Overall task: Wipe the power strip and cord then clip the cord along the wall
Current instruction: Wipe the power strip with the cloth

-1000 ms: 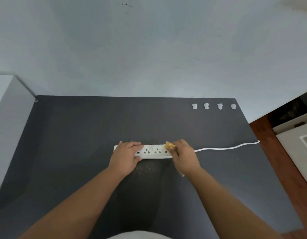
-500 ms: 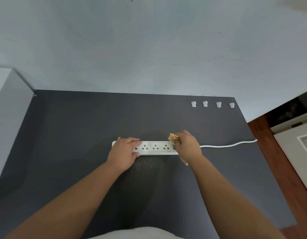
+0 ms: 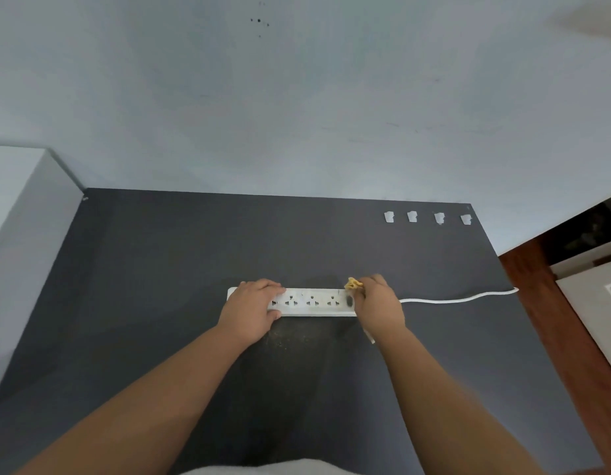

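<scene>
A white power strip [image 3: 312, 302] lies flat on the dark grey table [image 3: 160, 269], its sockets facing up. My left hand [image 3: 252, 310] presses down on its left end. My right hand [image 3: 377, 303] is closed around a small yellow cloth [image 3: 353, 284] at the strip's right end, where the cord leaves. The white cord [image 3: 458, 298] runs right from there and off the table's right edge. Several white cord clips [image 3: 425, 217] sit in a row at the table's far right, near the wall.
A pale grey-blue wall [image 3: 297, 114] rises behind the table. A white block [image 3: 19, 217] stands at the left edge. Wooden floor [image 3: 551, 303] and white furniture show beyond the table's right edge. Fine crumbs speckle the table below the strip.
My right hand with the cloth has slid rightward along the strip, from its middle sockets to its right end. My left hand has stayed on the left end.
</scene>
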A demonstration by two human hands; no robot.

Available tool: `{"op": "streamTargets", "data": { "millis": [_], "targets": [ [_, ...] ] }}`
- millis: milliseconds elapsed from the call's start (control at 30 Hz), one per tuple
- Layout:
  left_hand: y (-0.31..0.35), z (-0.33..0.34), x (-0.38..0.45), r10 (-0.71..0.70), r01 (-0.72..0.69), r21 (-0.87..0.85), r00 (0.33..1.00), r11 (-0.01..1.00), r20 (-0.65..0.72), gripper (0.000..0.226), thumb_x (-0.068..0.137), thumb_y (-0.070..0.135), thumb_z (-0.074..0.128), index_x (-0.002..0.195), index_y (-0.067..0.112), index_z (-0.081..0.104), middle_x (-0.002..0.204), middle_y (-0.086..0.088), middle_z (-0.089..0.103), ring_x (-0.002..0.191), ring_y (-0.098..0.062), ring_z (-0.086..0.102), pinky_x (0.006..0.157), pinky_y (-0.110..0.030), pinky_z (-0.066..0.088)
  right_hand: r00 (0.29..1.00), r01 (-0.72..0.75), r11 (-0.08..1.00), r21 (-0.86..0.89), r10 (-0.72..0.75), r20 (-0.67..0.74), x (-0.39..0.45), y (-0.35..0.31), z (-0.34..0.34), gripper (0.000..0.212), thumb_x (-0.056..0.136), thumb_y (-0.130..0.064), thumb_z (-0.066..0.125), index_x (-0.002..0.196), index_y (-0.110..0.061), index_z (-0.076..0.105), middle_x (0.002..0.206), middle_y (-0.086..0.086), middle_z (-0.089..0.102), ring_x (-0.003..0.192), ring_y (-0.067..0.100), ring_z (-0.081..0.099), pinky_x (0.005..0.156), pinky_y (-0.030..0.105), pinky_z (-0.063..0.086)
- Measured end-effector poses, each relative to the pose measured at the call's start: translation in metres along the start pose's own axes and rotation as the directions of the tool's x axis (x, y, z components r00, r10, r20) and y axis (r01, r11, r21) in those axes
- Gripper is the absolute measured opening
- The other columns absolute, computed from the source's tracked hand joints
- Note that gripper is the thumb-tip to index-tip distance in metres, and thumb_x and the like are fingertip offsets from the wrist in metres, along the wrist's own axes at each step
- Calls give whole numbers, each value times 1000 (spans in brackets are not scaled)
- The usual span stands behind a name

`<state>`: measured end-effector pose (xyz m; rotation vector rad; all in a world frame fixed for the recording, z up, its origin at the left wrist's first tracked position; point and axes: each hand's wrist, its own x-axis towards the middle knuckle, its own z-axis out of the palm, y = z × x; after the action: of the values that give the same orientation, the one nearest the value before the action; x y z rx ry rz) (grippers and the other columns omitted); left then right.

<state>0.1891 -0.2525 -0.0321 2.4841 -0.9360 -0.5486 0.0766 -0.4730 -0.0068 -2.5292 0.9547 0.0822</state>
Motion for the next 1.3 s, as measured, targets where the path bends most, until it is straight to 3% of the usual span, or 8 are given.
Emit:
{"op": "streamTargets", "data": {
  "millis": [233, 400, 567, 700, 833, 967, 1133, 1300],
  "targets": [
    [7, -4, 4, 1, -1, 8, 1000, 1000, 16, 47, 85, 23, 65, 130, 25, 51, 133, 9, 51, 119, -19, 48, 102, -29, 35, 996, 12, 996, -90, -4, 94, -35, 19, 2, 26, 95, -29, 47, 104, -10, 63, 107, 5, 52, 91, 29, 59, 76, 36, 47],
    [8, -6, 4, -30, 30, -4, 999, 1000, 44, 48, 85, 22, 65, 130, 25, 50, 133, 7, 50, 120, -20, 47, 101, -30, 36, 999, -9, 998, 61, 12, -52, -3, 15, -16, 25, 95, -30, 50, 95, -10, 65, 103, 6, 55, 86, 31, 60, 72, 35, 46],
    [12, -5, 2, -37, 37, 20, 999, 999, 37, 48, 86, 22, 64, 131, 24, 50, 134, 6, 50, 120, -20, 47, 101, -29, 34, 997, 54, 997, -47, -52, 56, -9, 12, -5, 29, 97, -30, 45, 110, -13, 64, 111, 6, 53, 91, 32, 62, 75, 36, 46],
    [11, -6, 2, -57, 57, -8, 997, 998, 44, 48, 83, 22, 67, 129, 26, 52, 133, 7, 51, 118, -20, 47, 101, -31, 37, 974, 128, 987, -101, -106, 199, -32, 34, -9, 25, 94, -29, 49, 103, -11, 65, 103, 2, 53, 94, 27, 59, 72, 29, 40],
    [11, -7, 3, -80, 82, -38, 996, 996, 48, 49, 80, 21, 70, 126, 27, 55, 131, 9, 53, 118, -20, 48, 99, -34, 41, 1000, 1, 986, 164, -5, 24, -12, 42, -25, 20, 94, -28, 54, 96, -13, 67, 97, -2, 54, 89, 22, 59, 74, 26, 36],
    [11, -5, 3, -86, 87, -34, 996, 996, 31, 48, 81, 22, 70, 127, 27, 54, 131, 10, 53, 119, -19, 48, 99, -32, 40, 998, -36, 990, 137, 28, 58, 2, 34, -14, 22, 95, -27, 51, 103, -13, 66, 111, 4, 56, 85, 22, 56, 75, 29, 41],
    [9, -5, 4, -78, 79, -29, 997, 996, 26, 49, 80, 23, 71, 126, 28, 55, 129, 9, 54, 117, -18, 49, 98, -33, 42, 992, -40, 997, 70, 31, 119, -29, 41, -7, 23, 94, -34, 50, 90, -15, 61, 95, 2, 54, 83, 23, 53, 70, 30, 39],
    [10, -4, 4, -81, 82, -41, 997, 996, 18, 49, 81, 23, 71, 127, 27, 55, 130, 9, 54, 118, -18, 48, 98, -32, 41, 992, -126, 973, 192, 125, 16, 4, 37, -17, 20, 94, -26, 50, 98, -13, 65, 97, 13, 66, 86, 29, 60, 69, 30, 40]
  ]
}}
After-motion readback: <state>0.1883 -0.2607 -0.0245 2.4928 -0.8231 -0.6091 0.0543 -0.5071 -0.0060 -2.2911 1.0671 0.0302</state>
